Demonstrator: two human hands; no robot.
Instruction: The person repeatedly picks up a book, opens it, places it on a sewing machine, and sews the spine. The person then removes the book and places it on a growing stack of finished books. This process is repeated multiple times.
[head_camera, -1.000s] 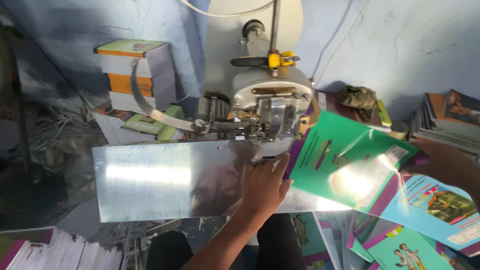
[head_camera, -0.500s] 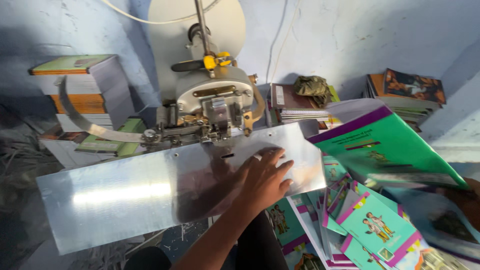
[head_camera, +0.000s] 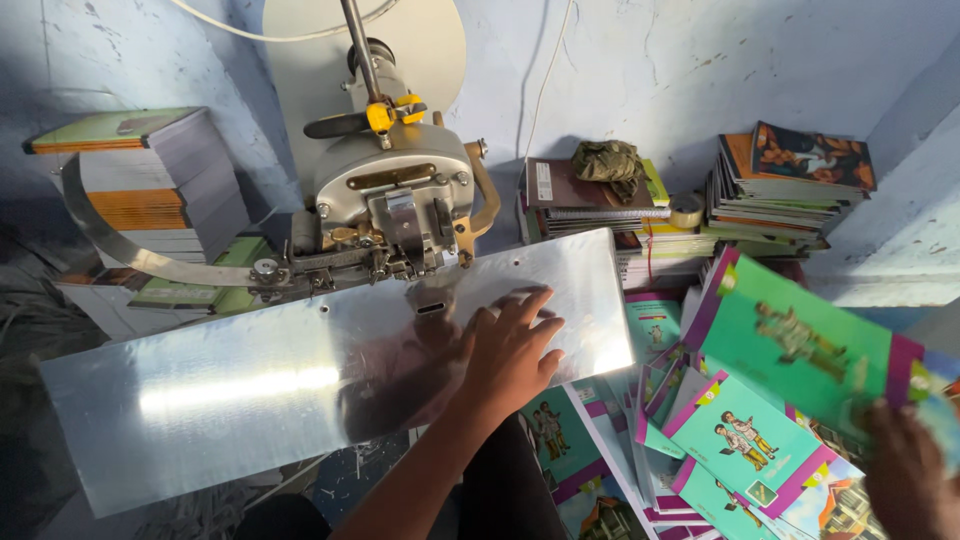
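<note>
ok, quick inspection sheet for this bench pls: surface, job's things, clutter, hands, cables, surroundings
Surface: shiny metal plate, tilted, bare except for the left hand.
Job's things: green booklet with purple edge, held up at right; stitching machine behind the plate.
Clutter: loose green booklets heaped at lower right; book stacks by the wall; crumpled cloth on a stack; tape roll.
Hands: left hand flat on the plate, fingers spread; right hand grips the green booklet's corner, blurred.
Cables: white cable runs down the wall; another loops at top left.
Surroundings: pale blue, scuffed wall; stacked books at left.
</note>
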